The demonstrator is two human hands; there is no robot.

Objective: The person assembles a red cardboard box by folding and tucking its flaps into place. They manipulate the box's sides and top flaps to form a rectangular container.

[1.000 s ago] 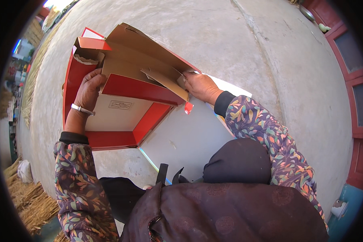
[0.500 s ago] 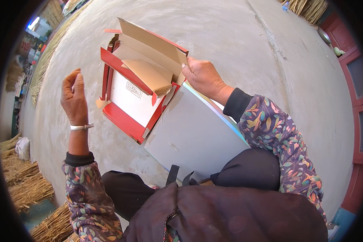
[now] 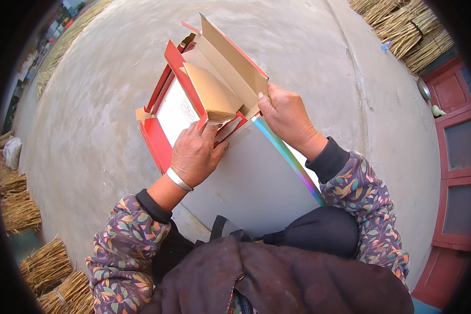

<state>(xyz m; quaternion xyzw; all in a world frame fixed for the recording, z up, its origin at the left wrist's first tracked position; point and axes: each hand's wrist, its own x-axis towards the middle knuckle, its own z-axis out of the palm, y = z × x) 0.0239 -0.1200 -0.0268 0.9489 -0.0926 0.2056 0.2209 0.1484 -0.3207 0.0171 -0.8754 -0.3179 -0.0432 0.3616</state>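
The red cardboard box (image 3: 193, 99) sits half-folded between my hands, out in front of my knees, resting on a flat grey-white sheet (image 3: 256, 183) with a rainbow-coloured edge. Its brown inner flaps stand up and lean away from me, and its white inner panel faces up just beyond my left fingers.

My left hand (image 3: 195, 155) lies palm down on the near corner of the box, fingers together and pressing the lower flap flat against the sheet; a metal bangle (image 3: 178, 179) circles that wrist. My right hand (image 3: 285, 112) is just right of the box, thumb and fingers closed around the edge of the tall brown flap, holding it upright.

I judge I'm in the middle of shaping the box: one side pinned, one flap held. The next move would call for folding that held flap over and tucking it in while my left hand keeps the base from sliding, with a firm crease so the corner doesn't spring back.

Under everything is bare concrete ground (image 3: 115, 78). Bundles of straw (image 3: 42, 267) lie behind my left elbow, more far beyond my right hand, beside a red door (image 3: 458, 146).
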